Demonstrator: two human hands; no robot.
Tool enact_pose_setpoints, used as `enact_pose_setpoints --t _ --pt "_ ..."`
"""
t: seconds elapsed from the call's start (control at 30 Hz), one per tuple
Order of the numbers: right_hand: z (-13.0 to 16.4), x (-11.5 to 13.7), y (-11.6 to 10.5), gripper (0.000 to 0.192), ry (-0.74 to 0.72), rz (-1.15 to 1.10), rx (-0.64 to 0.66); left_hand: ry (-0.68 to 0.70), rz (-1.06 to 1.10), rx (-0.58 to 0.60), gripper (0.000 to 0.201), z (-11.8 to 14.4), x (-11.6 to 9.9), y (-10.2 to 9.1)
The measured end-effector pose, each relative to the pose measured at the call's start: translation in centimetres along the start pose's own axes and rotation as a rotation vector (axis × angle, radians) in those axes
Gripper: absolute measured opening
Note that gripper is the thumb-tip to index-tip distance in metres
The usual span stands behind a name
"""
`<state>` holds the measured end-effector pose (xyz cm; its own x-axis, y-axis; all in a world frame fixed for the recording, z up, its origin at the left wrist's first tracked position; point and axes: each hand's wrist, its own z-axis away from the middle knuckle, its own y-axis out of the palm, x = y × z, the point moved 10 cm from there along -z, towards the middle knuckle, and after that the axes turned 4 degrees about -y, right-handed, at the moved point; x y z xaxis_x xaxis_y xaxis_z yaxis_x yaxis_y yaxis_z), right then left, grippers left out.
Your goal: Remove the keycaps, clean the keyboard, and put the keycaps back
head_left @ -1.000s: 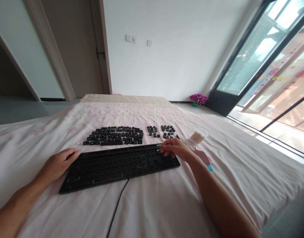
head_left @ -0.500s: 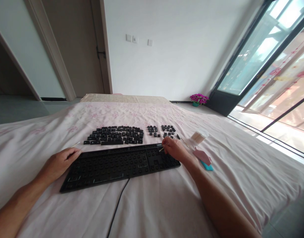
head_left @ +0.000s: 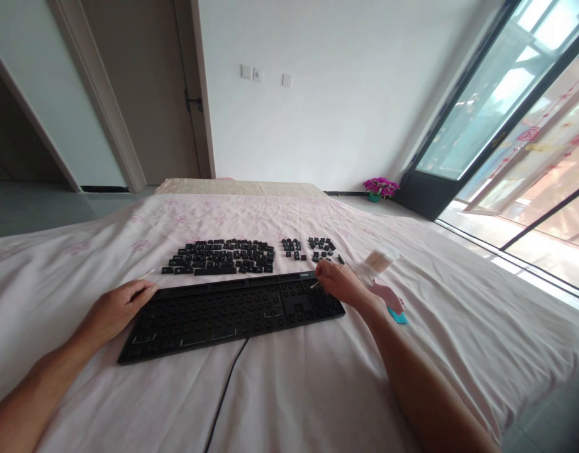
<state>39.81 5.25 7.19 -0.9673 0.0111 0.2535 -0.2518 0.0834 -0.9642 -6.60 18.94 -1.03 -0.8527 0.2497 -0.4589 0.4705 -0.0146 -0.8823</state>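
A black keyboard with its keycaps off lies tilted slightly on the bed, its cable running toward me. My left hand is closed on its upper left corner. A white cotton swab shows just beyond those fingers; whether it touches them I cannot tell. My right hand pinches another cotton swab, with its tip down at the keyboard's right-hand section. Behind the keyboard, loose black keycaps lie in a large group, with two smaller groups of keycaps to its right.
Right of my right hand stands a clear container of cotton swabs. Nearer lie a pink cloth-like piece and a blue item. A pale floral sheet covers the bed. Pink flowers stand by the glass door.
My right hand and its swab have shifted slightly to the right over the keyboard's right-hand section. The left hand keeps its hold on the corner.
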Motion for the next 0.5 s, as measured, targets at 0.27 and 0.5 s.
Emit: enact_pose_setpoints --t 0.27,0.5 --pt "0.2 0.0 -0.9 0.015 0.002 -0.187 -0.081 0.000 -0.002 -0.011 0.042 0.0 -0.1 -0.2" --pt "-0.1 3.5 2.0 0.017 -0.118 -0.222 -0.033 0.001 0.003 0.002 0.041 0.0 -0.1 -0.1"
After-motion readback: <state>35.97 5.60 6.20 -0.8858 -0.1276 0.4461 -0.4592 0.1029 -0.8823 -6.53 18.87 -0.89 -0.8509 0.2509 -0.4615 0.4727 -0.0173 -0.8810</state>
